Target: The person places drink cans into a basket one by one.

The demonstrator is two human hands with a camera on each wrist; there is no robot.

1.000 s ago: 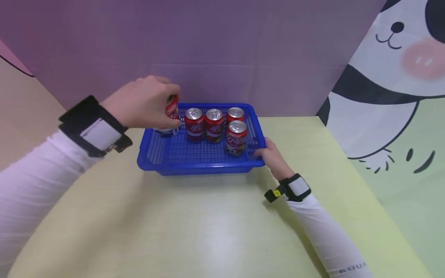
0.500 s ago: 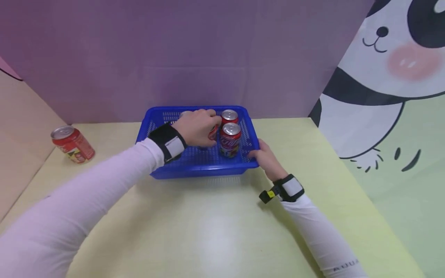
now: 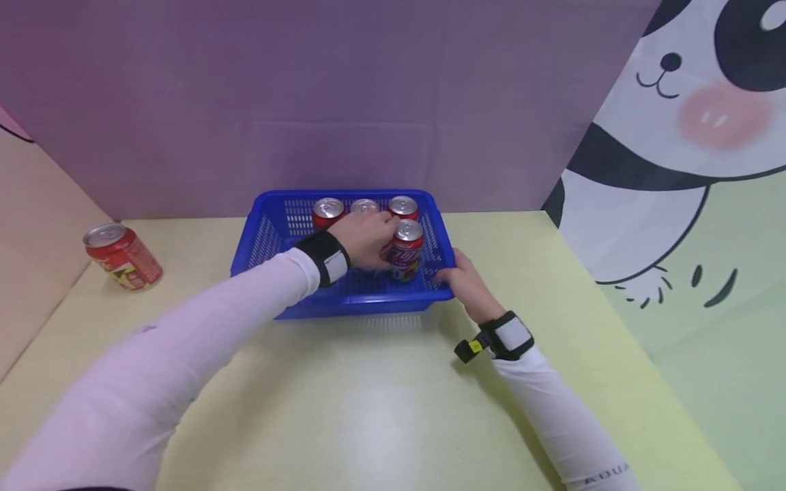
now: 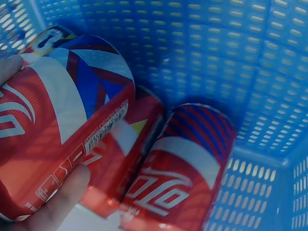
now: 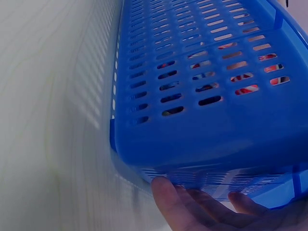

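A blue plastic basket point(image 3: 344, 300) with slotted walls stands on the table. My left hand point(image 3: 365, 239) is inside it, gripping a red soda can point(image 4: 62, 130) with thumb and fingers. Only a sliver of this can shows in the head view, just left of a front soda can point(image 3: 406, 249). At the back are a left can point(image 3: 327, 210), a middle can point(image 3: 365, 204) partly hidden by the hand, and a right can point(image 3: 403, 206). My right hand point(image 3: 463, 283) holds the basket's front right corner, its thumb over the rim and fingers against the outer wall point(image 5: 192, 144).
One more red soda can point(image 3: 123, 256) stands on the table point(image 3: 368, 409) at the far left. A purple wall point(image 3: 338, 102) rises right behind the basket. On the right is a panel with a panda picture point(image 3: 675, 204).
My left hand has carried a can from the basket's left side rightward and down, beside the front can. The far-left can has come into view from behind the arm. My right hand keeps its hold.
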